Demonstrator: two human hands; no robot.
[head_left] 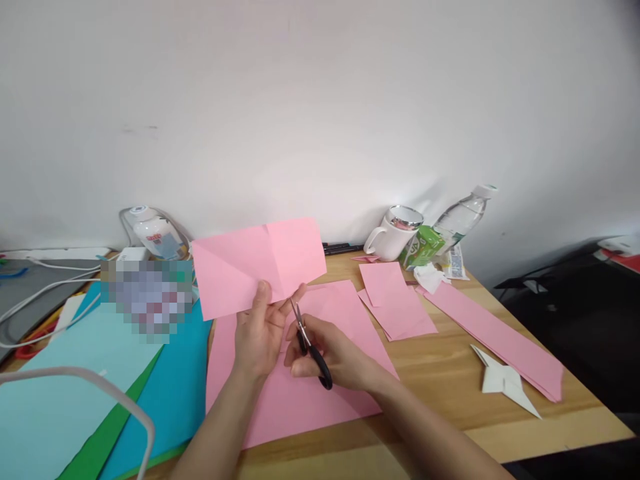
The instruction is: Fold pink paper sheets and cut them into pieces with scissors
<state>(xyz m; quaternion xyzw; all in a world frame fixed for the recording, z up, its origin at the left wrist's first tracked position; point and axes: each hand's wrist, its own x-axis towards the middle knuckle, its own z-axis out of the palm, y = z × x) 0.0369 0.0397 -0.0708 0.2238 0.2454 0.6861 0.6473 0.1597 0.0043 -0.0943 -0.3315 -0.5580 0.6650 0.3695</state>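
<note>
My left hand [260,333] grips a creased pink sheet of paper [235,267] by its lower edge, thumb in front and fingers behind. The sheet is raised off the table and faces me, with a fold line running down it. In my right hand [330,353] is a pair of scissors [317,360] with black handles, my fingers in the loops. The blades are slightly apart and point up at the sheet's lower edge, close to my left fingertips. Under both hands lies a larger pink sheet [320,400] flat on the table.
Smaller pink pieces [400,310], long pink strips [500,340] and a white folded paper star [503,383] lie to the right. Behind them stand a white mug [395,233], a green box [423,247] and a tilted water bottle [463,217]. Blue and green sheets [180,387] cover the left.
</note>
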